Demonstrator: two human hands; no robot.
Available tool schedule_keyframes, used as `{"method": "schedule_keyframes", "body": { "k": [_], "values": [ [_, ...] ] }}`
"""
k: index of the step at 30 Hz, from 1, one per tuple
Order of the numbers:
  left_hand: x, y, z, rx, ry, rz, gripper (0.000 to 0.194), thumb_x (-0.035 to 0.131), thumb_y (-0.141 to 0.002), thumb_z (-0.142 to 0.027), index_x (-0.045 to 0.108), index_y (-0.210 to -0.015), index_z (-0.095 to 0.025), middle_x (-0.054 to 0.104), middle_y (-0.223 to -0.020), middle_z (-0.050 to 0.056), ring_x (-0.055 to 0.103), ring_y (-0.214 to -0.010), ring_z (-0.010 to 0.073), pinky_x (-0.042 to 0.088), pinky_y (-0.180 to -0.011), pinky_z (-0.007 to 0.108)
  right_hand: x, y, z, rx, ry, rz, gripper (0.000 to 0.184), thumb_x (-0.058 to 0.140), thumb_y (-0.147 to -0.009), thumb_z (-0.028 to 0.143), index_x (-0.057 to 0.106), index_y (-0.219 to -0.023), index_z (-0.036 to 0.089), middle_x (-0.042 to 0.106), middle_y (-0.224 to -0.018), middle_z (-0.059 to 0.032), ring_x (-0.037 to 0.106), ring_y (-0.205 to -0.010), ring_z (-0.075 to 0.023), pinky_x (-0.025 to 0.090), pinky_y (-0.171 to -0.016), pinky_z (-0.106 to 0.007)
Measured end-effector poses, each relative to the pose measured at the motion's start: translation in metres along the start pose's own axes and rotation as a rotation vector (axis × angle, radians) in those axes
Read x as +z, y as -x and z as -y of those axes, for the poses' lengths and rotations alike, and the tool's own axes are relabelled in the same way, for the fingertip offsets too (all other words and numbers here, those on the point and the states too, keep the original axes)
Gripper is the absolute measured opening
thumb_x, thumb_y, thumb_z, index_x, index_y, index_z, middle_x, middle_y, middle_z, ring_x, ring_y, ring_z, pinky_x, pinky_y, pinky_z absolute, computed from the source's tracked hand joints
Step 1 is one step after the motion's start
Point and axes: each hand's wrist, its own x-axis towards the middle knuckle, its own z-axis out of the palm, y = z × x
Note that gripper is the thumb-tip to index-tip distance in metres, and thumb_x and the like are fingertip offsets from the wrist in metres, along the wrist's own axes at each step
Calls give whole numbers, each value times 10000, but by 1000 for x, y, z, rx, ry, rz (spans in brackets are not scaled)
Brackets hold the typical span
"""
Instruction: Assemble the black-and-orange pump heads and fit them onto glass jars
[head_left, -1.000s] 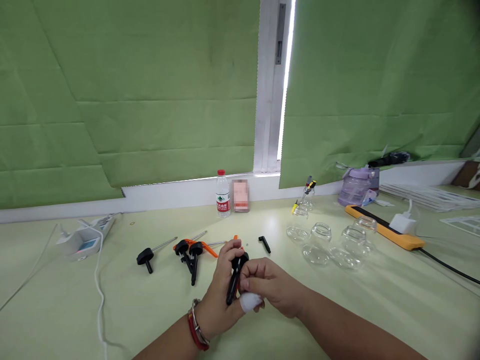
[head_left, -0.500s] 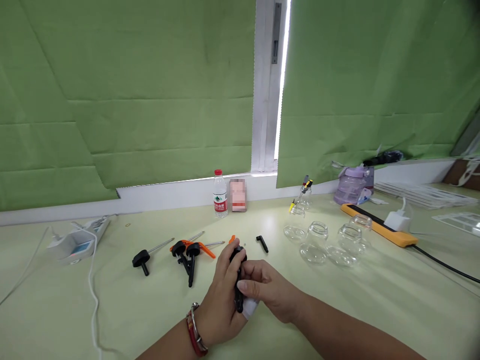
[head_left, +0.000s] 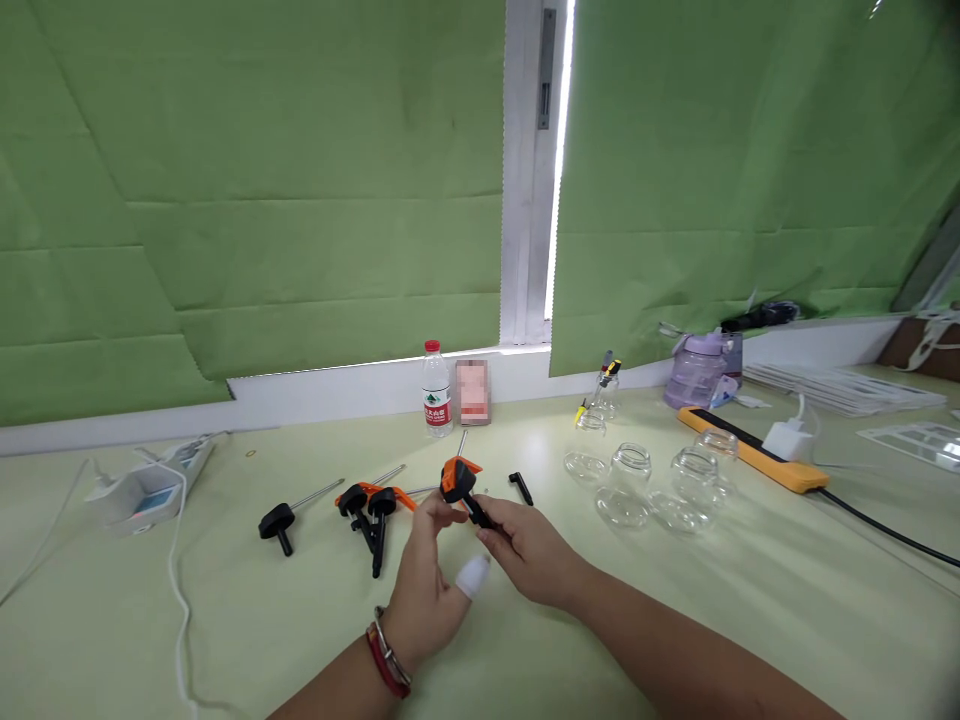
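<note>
In the head view my right hand (head_left: 534,552) is closed round the black handle of a black-and-orange pump head (head_left: 459,478). The piece is tilted, with its round cap up and to the left; a thin metal rod sticks out beyond it. My left hand (head_left: 433,585) is spread, its fingertips just under the cap and perhaps touching it. A white cover wraps the left thumb, which stands apart from the piece. On the table to the left lie several similar black pieces (head_left: 381,505) with metal rods, one or more with orange levers. A small black bent part (head_left: 521,488) lies to the right.
Several clear jars (head_left: 628,480) stand on the right, one holding yellow-and-black tools (head_left: 611,372). Behind are a water bottle (head_left: 436,390) and a pink box (head_left: 473,392). An orange power strip (head_left: 750,450) and purple jug (head_left: 697,370) sit farther right; a white cable (head_left: 176,570) runs left.
The pump head has been raised and turned, so its orange lever and rod now show. My left hand has opened away from the handle, while my right hand keeps hold.
</note>
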Motion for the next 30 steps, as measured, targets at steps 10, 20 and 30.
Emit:
{"method": "schedule_keyframes", "body": {
  "k": [10, 20, 30],
  "values": [
    [-19, -21, 23, -260, -142, -264, 245, 528, -800, -377, 475, -981, -220, 560, -896, 31, 565, -777, 184, 451, -723, 313, 10, -2, -7, -49, 410, 232, 411, 375, -924, 321, 460, -1309, 206, 645, -996, -94, 585, -840, -209, 401, -689, -280],
    [-110, -41, 72, -539, -792, -754, 368, 461, -816, -407, 503, -1113, -195, 634, -980, 90, 597, -871, 255, 468, -749, 373, -8, -14, -73, 378, 205, -286, 315, 406, -852, 229, 541, -1134, 193, 615, -894, -51, 574, -743, -172, 435, -673, -293],
    [-126, -38, 97, -620, -861, -607, 371, 533, -745, -327, 609, -1043, -119, 572, -1142, 188, 578, -991, 305, 455, -864, 414, -11, -17, -93, 436, 266, -326, 212, 464, -792, 149, 607, -942, 191, 596, -920, -49, 553, -748, -156, 399, -652, -266]
  ]
}}
